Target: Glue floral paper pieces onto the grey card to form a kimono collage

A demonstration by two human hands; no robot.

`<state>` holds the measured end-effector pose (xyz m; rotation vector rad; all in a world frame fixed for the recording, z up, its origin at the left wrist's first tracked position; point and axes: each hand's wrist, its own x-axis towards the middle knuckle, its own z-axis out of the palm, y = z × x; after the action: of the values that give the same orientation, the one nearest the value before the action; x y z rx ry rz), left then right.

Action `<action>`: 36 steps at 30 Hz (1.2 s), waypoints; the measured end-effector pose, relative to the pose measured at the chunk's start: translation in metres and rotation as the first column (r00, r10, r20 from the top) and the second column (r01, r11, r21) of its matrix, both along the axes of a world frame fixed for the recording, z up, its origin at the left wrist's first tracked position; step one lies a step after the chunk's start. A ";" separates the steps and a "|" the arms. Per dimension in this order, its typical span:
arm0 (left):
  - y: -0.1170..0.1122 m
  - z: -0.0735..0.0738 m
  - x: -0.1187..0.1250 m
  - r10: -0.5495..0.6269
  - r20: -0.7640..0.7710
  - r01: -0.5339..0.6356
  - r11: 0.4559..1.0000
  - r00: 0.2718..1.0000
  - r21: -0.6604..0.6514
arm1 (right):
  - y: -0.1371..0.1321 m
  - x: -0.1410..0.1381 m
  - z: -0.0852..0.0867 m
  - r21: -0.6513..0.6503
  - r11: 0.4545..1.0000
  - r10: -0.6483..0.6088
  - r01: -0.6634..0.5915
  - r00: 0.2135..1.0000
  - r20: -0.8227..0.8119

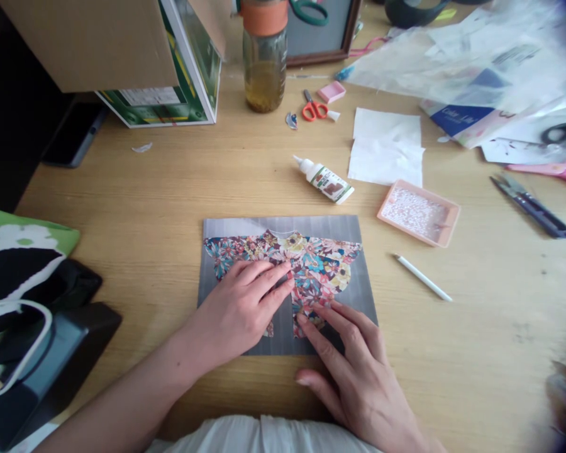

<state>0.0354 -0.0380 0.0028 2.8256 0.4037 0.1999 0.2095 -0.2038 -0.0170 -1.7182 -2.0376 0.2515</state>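
A small floral garment shape (311, 264), with wide sleeves and a round neckline, lies on a grey striped sheet (283, 346). Across its left and middle part rests my left hand (245, 305), palm down with fingers stretched out, hiding some of the piece. My right hand (358, 365) touches the lower right panel with its fingertips; its fingers are apart and the thumb is over the table. Neither hand grips anything. Beyond the sheet a white glue bottle (327, 181) lies on its side, its nozzle pointing to the upper left.
To the right are a pink tray of small pale beads (417, 212), a white pencil (423, 277), white paper (385, 145) and thread snips (532, 204). Red-handled scissors (315, 109), an orange-lidded bottle (265, 63) and a box (170, 107) stand or lie behind. A dark stand (66, 365) is at left.
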 end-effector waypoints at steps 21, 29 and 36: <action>0.000 -0.001 0.000 -0.010 -0.011 0.010 1.000 1.000 0.014 | 0.003 -0.003 -0.002 -0.003 0.999 -0.048 0.049 0.993 0.110; -0.001 -0.004 0.000 -0.003 -0.008 0.003 1.000 1.000 0.016 | 0.004 -0.006 -0.004 -0.029 0.997 -0.061 0.067 0.982 0.177; 0.003 -0.001 -0.002 0.089 0.231 -0.067 0.993 0.969 -0.101 | 0.006 -0.005 -0.005 -0.027 0.998 -0.053 0.059 0.983 0.175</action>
<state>0.0335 -0.0346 0.0020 2.6566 0.4579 0.5137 0.2045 -0.1982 -0.0216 -1.8731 -2.1135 0.1198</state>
